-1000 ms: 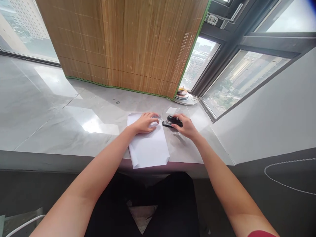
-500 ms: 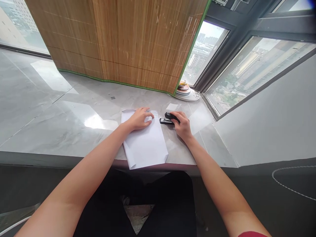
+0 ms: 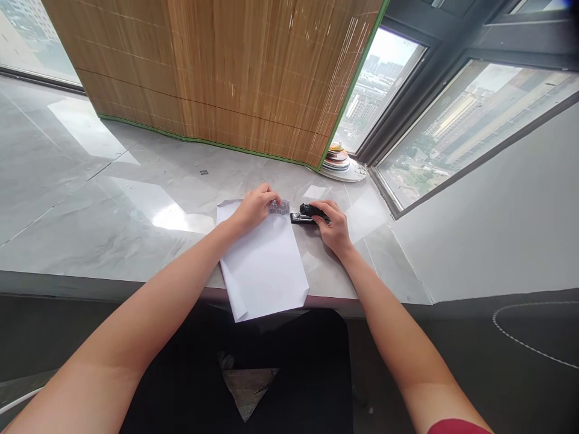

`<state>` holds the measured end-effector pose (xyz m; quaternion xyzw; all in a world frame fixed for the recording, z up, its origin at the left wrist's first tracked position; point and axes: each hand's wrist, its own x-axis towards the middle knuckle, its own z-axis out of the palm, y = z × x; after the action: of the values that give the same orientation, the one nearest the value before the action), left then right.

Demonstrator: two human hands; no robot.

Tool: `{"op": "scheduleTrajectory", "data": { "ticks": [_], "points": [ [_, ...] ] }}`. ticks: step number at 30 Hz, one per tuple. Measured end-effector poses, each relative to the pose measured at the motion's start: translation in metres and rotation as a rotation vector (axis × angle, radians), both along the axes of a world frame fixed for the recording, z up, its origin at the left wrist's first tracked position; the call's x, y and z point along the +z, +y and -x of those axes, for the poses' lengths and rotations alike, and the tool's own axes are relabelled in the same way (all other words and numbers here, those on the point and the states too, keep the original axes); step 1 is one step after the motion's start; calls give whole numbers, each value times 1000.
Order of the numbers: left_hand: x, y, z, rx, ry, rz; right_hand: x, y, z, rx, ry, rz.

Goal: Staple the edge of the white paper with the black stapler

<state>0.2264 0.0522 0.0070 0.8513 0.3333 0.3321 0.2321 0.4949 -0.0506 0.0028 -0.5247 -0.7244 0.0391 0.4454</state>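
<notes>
White paper [image 3: 265,271] lies on the grey marble sill, its near end reaching past the front edge. At its far right corner a strip with grey print shows, folded over toward me. My left hand [image 3: 257,208] is closed on the far edge of the paper, thumb and fingers pinched beside that printed strip. Just right of the paper, my right hand [image 3: 335,226] grips a black stapler [image 3: 304,216]. The stapler's jaws are apart and point left at the paper's far right corner, and most of its rear is hidden in my fingers.
Small dark staple strips [image 3: 204,172] lie farther left on the sill. A small white slip [image 3: 315,191] is behind the stapler. A bamboo blind [image 3: 217,78] hangs at the back, with stacked plates [image 3: 339,163] in the corner by the windows.
My left hand has shifted slightly away from me, from lying on the paper to pinching its far edge. More of the printed strip shows. The right hand keeps the stapler nearly in place.
</notes>
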Motion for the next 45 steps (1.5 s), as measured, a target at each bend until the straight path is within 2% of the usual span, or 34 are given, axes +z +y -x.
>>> {"op": "scheduleTrajectory", "data": {
  "ticks": [5, 8, 10, 14, 17, 27, 34, 40, 45],
  "points": [
    [3, -6, -7, 6, 13, -9, 2, -2, 4, 18, -22, 18],
    [1, -9, -9, 7, 99, -97, 1, -2, 5, 12, -56, 18],
    [1, -11, -6, -69, 146, -139, 0, -1, 4, 7, -96, 24],
    [1, -15, 4, -357, 203, -109, -2, 1, 2, 20, -134, 37],
    [-2, -17, 9, -444, 217, -114, -3, 1, 1, 29, -124, 20],
    [-10, -21, 1, -441, 242, -94, -1, -2, 5, -10, -149, 1],
    [-9, -24, 4, -427, 303, -202, -6, -2, 3, -79, -156, -15],
    [-6, -26, 3, -417, 324, -282, -7, -2, 2, -42, -170, -60],
    [-9, -22, 1, -415, 312, -288, -3, -3, 4, -52, -199, -28]
  ]
}}
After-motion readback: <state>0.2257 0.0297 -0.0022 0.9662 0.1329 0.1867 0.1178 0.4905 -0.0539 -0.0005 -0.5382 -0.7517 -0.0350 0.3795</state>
